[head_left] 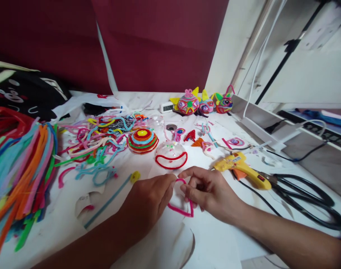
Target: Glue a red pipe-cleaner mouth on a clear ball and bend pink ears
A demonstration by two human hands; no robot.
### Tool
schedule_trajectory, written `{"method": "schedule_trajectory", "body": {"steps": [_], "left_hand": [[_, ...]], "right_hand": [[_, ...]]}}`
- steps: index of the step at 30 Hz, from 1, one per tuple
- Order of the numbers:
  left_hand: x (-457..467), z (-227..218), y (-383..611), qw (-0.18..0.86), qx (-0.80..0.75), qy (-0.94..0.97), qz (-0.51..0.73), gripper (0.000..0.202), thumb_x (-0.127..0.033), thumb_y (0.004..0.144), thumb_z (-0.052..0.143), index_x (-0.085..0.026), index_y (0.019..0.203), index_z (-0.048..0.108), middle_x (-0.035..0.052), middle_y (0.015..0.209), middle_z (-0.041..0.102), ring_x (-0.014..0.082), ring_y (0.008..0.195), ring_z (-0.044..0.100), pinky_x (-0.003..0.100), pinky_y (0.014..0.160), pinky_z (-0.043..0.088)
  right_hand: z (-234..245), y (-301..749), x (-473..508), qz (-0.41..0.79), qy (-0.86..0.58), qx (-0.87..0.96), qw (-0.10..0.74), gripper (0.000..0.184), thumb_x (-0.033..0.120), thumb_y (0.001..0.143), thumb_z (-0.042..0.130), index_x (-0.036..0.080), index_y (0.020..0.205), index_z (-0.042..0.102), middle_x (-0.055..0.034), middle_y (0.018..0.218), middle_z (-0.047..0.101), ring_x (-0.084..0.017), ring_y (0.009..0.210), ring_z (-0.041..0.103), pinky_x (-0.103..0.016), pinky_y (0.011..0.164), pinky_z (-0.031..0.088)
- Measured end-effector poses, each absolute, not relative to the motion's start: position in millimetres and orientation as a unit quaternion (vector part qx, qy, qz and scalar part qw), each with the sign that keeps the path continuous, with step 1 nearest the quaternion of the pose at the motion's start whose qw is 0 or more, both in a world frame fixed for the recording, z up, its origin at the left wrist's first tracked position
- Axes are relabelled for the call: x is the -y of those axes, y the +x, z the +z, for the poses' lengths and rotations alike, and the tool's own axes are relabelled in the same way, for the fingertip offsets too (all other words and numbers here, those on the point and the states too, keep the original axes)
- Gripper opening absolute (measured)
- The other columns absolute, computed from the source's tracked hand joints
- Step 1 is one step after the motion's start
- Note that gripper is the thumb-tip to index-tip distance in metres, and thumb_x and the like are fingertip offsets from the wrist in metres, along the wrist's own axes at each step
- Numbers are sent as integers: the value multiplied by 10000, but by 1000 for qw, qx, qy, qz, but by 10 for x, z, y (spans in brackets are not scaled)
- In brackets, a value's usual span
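Observation:
A pink pipe cleaner [180, 211], bent into a loop with a pointed lower corner, is held between both hands above the white table. My left hand [150, 196] is closed on its left side, the fingertips partly hidden behind the hand. My right hand [208, 192] pinches the loop's right side between thumb and fingers. Just beyond the hands sits a clear plastic dome [170, 149] with a red pipe cleaner [171, 167] curved along its front. Beside it lies a dome coiled in coloured pipe cleaners [143, 141].
Loose pipe cleaners [100, 138] are heaped at left, near a large bundle [27, 168]. On the right lie a yellow glue gun [241, 168] and black-handled scissors [307, 201]. Decorated balls [188, 103] and a white timer [166, 107] stand at the back. A blue pipe cleaner [108, 203] lies left.

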State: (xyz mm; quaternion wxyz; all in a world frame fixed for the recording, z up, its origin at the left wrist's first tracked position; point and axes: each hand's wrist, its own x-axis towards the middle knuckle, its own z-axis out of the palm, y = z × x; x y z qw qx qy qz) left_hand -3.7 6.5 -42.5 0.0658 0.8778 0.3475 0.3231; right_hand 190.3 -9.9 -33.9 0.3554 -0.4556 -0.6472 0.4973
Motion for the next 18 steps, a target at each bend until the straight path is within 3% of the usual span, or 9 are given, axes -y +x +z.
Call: {"method": "schedule_trajectory", "body": {"steps": [4,8,10,14,18], "left_hand": [[-49,-520,-25,38,-327,887,325,199,-200,954,407,-167,897,595,13,678,668,123,568,626,227,557,440],[-35,-537,-8,53,-336,881,330,244,-197,944,394,-169,830,608,15,650,660,125,550,616,229,538,422],[-51,-475,-5,146,-366,863,318,241,-238,941,415,-174,831,619,-4,618,646,111,522,596,214,522,412],[-118,-308,-6,431,-462,723,280,353,-401,940,432,-168,748,616,-38,459,555,81,386,486,182,428,354],[-148,-249,19,611,-454,586,278,385,-473,888,495,-155,710,621,-47,355,477,65,304,346,173,345,236]], "right_hand": [[-358,1889,124,398,-464,719,332,207,285,917,517,148,787,602,29,562,544,-60,466,404,-183,436,301],[-370,1876,135,377,-463,734,323,220,265,906,522,156,719,561,33,548,530,-59,460,402,-183,430,291],[-378,1877,123,408,-466,712,330,232,298,912,520,158,733,565,23,557,557,-61,448,419,-177,417,306],[-392,1893,68,480,-472,645,361,281,389,919,522,158,765,564,8,576,611,-57,398,432,-170,382,336],[-392,1906,25,497,-482,611,384,304,437,901,545,156,788,561,9,570,613,-59,374,424,-174,360,344]]}}
